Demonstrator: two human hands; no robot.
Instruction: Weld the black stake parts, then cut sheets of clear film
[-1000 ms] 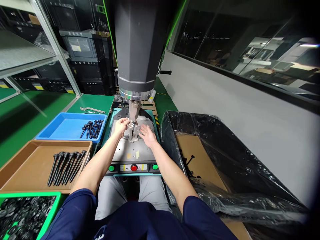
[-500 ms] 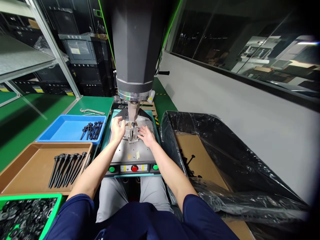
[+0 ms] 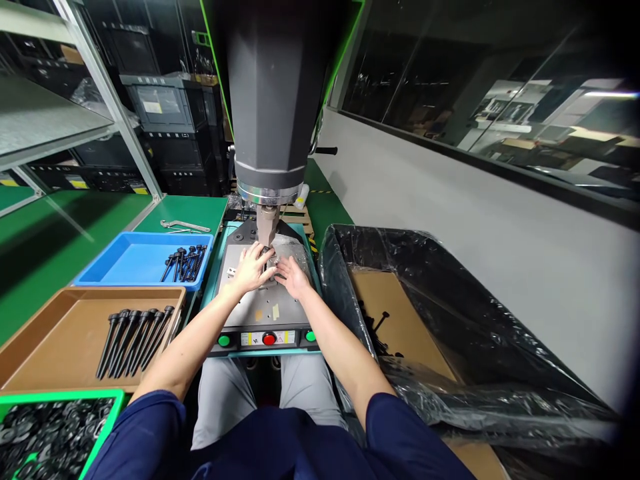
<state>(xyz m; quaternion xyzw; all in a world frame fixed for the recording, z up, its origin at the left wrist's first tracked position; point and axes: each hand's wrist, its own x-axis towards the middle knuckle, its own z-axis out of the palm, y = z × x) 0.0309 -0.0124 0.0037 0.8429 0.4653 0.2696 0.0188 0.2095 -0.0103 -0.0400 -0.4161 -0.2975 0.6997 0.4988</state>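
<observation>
My left hand (image 3: pixel 251 269) reaches over the small metal fixture on the machine's base plate (image 3: pixel 245 310), its fingers apart and hiding most of that fixture. A dark part (image 3: pixel 266 250) shows at the left fingertips, just under the grey metal press head (image 3: pixel 267 223); whether they touch it I cannot tell. My right hand (image 3: pixel 295 277) stays at the fixture's right side, fingers stretched toward it and holding nothing visible.
Black rods lie in the blue tray (image 3: pixel 135 243) and brown tray (image 3: pixel 55 333) at left. A green bin (image 3: pixel 117 407) holds black rings. A black-lined carton (image 3: pixel 405 300) with rods stands right. Green buttons (image 3: pixel 223 340) flank a red button (image 3: pixel 269 339) in front.
My left hand has moved right from the fixture's left side and now covers it. My right hand has barely moved.
</observation>
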